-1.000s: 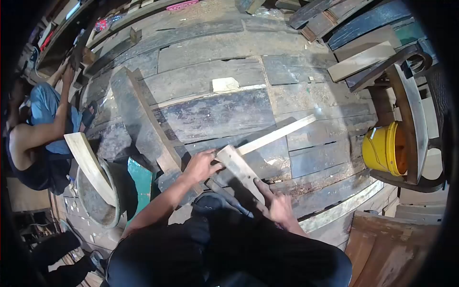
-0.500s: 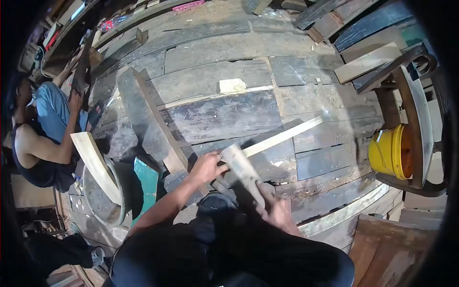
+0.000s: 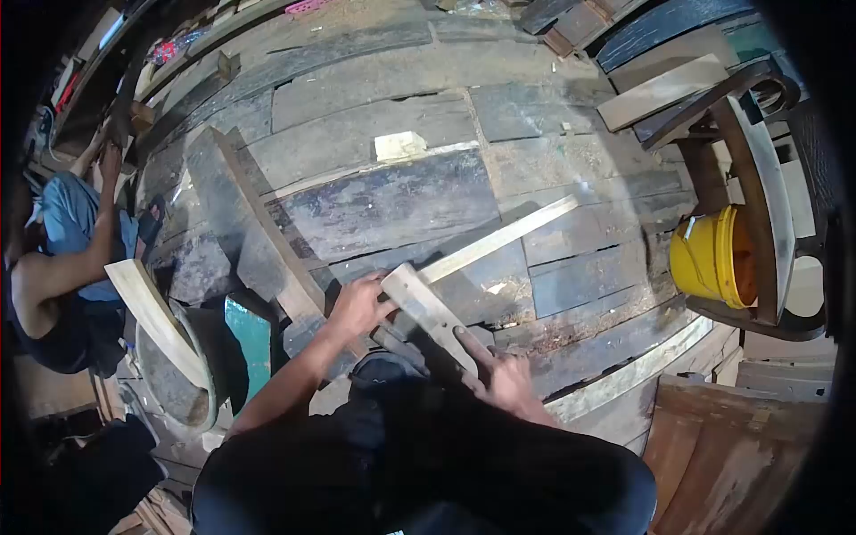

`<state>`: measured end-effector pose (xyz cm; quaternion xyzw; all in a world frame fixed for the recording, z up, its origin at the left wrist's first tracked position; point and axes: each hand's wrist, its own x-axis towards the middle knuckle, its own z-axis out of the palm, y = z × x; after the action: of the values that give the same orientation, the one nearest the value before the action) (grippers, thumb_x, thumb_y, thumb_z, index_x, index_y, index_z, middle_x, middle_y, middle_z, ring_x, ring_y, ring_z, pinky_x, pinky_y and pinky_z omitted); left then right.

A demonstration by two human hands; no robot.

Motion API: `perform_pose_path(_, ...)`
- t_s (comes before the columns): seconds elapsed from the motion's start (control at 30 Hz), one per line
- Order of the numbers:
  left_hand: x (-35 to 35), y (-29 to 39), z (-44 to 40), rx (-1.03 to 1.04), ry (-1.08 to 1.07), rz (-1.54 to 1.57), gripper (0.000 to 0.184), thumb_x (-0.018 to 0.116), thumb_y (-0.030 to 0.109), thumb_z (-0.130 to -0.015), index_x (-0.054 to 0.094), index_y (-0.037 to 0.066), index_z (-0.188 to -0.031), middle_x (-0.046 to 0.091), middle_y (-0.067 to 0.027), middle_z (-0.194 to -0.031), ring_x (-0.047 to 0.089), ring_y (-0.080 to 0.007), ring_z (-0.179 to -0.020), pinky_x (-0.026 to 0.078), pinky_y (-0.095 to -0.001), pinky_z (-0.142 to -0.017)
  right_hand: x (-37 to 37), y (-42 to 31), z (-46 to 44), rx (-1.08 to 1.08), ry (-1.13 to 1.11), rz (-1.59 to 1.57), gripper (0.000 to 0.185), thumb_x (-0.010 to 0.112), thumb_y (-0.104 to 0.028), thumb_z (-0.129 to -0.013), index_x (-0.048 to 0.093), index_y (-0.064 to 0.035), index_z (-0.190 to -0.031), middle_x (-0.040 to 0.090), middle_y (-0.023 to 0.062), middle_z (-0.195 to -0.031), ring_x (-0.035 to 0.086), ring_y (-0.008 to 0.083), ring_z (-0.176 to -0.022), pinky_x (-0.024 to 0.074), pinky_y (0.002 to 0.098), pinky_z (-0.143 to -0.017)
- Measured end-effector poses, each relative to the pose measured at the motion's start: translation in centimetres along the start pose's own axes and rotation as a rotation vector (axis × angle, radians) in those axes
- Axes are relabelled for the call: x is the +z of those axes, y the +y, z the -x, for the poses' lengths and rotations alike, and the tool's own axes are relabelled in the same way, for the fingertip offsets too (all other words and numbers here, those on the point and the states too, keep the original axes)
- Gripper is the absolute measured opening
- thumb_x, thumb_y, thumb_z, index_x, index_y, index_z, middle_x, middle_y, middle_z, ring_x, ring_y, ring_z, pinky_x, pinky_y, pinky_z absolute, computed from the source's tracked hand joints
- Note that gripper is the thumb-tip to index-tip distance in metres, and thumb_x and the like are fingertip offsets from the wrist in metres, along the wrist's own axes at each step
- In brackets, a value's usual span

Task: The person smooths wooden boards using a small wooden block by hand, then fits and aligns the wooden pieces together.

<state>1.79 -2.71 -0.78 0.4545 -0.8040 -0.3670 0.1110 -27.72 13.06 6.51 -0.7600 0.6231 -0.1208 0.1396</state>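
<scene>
My right hand [image 3: 511, 382] grips the rounded lower end of a flat, pale wooden piece [image 3: 430, 312], its index finger laid along the edge. A dark hole or spot shows near the upper end. A long, narrow wooden strip [image 3: 499, 239] runs from behind that end up to the right, over the floor. My left hand [image 3: 358, 308] is closed at the left side of the crossing, thumb and fingers around the strip's near end, which the flat piece partly hides. Below my left hand lies a dark tool-like object [image 3: 397, 346], too dim to name.
A thick plank [image 3: 254, 227] lies left of my hands. Beside it stands a round tub [image 3: 211, 392] with a curved wooden piece [image 3: 156, 312] on it. Another person [image 3: 67, 276] sits at far left. At right are a yellow bucket [image 3: 700, 259] and a chair-like frame [image 3: 753, 214].
The whole scene has shifted left and slightly up in view. The flat piece, blurred before, now shows sharply. The other person's arm has moved up.
</scene>
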Motion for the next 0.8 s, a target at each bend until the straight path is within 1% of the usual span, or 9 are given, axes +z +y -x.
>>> perform_pose_path(0.03,-0.2,0.5,0.2,-0.005,-0.013,-0.004,0.054,0.081,0.031,-0.092,0.069,0.008,-0.14,0.071,-0.019,-0.132,0.069,-0.0417,-0.119,0.056,-0.0454,-0.101,-0.2,0.0,0.8,0.064,-0.209,-0.01,0.084,0.08,-0.034,-0.086,0.047,-0.0366,-0.162,0.077,0.0223,-0.089,0.075,0.0382,-0.07,0.0625,0.0494,-0.07)
perform_pose_path(0.1,-0.6,1.5,0.1,-0.006,0.056,0.059,0.053,0.08,0.031,-0.093,0.069,0.009,-0.14,0.072,-0.0194,-0.132,0.068,-0.0416,-0.119,0.056,-0.0457,-0.101,-0.6,3.6,0.5,0.236,-0.209,-0.011,0.082,0.079,-0.034,-0.089,0.044,-0.0349,-0.164,0.077,0.0246,-0.091,0.077,0.0406,-0.077,0.0629,0.0486,-0.072)
perform_pose_path(0.13,-0.5,1.3,-0.1,-0.051,0.021,0.05,0.055,0.077,0.044,-0.095,0.069,0.019,-0.144,0.068,-0.0222,-0.139,0.068,-0.0417,-0.123,0.055,-0.0467,-0.106,0.0,6.5,0.5,0.353,-0.026,-0.169,0.082,0.078,-0.036,-0.09,0.043,-0.0338,-0.164,0.077,0.0255,-0.092,0.077,0.0419,-0.08,0.0629,0.0487,-0.072)
perform_pose_path(0.3,-1.3,2.1,-0.5,-0.097,-0.002,0.085,0.056,0.077,0.046,-0.095,0.069,0.019,-0.144,0.069,-0.0212,-0.138,0.067,-0.0414,-0.124,0.056,-0.0473,-0.104,-1.6,9.1,-2.6,0.579,0.4,-0.449,0.082,0.077,-0.038,-0.092,0.041,-0.0321,-0.165,0.077,0.0272,-0.095,0.077,0.0456,-0.084,0.0629,0.0502,-0.076)
perform_pose_path(0.37,-1.3,2.1,-0.4,-0.091,-0.007,0.076,0.055,0.077,0.044,-0.095,0.069,0.018,-0.143,0.069,-0.0209,-0.138,0.067,-0.0409,-0.124,0.056,-0.0468,-0.104,-2.1,3.6,-2.0,0.575,-0.017,-0.335,0.083,0.077,-0.039,-0.092,0.04,-0.0348,-0.166,0.078,0.0272,-0.098,0.077,0.0456,-0.086,0.0633,0.0497,-0.077)
perform_pose_path(0.47,1.5,-2.1,0.3,-0.002,0.018,-0.159,0.054,0.076,0.042,-0.096,0.069,0.018,-0.143,0.07,-0.0203,-0.136,0.068,-0.0407,-0.122,0.056,-0.0468,-0.103,-0.6,0.6,0.2,-0.028,-0.042,0.043,0.084,0.076,-0.044,-0.088,0.041,-0.0395,-0.164,0.077,0.0257,-0.1,0.077,0.0425,-0.082,0.064,0.0486,-0.074)
perform_pose_path(0.57,-0.7,1.7,0.1,-0.043,0.005,0.08,0.054,0.077,0.04,-0.096,0.068,0.018,-0.144,0.07,-0.0207,-0.135,0.068,-0.0405,-0.122,0.056,-0.0478,-0.103,-4.8,3.2,-1.3,0.305,-0.337,-0.052,0.081,0.074,-0.042,-0.088,0.044,-0.0359,-0.163,0.078,0.0227,-0.099,0.077,0.0417,-0.081,0.0642,0.0483,-0.075)
perform_pose_path(0.7,-0.5,2.1,0.2,-0.016,0.03,-0.037,0.055,0.079,0.036,-0.094,0.067,0.019,-0.145,0.071,-0.0176,-0.133,0.069,-0.0399,-0.119,0.058,-0.0467,-0.099,-6.2,12.2,-2.5,0.484,0.215,-0.306,0.067,0.071,-0.03,-0.092,0.056,-0.0192,-0.156,0.077,0.0248,-0.093,0.078,0.0408,-0.085,0.0621,0.0496,-0.075)
perform_pose_path(0.8,-0.3,2.9,0.5,-0.034,0.031,-0.058,0.055,0.079,0.035,-0.094,0.068,0.018,-0.144,0.073,-0.0165,-0.13,0.071,-0.0394,-0.114,0.059,-0.0456,-0.096,-9.5,7.8,-4.2,0.592,0.128,-0.067,0.064,0.072,-0.028,-0.093,0.058,-0.0166,-0.154,0.077,0.0246,-0.092,0.077,0.0426,-0.086,0.0614,0.051,-0.075)
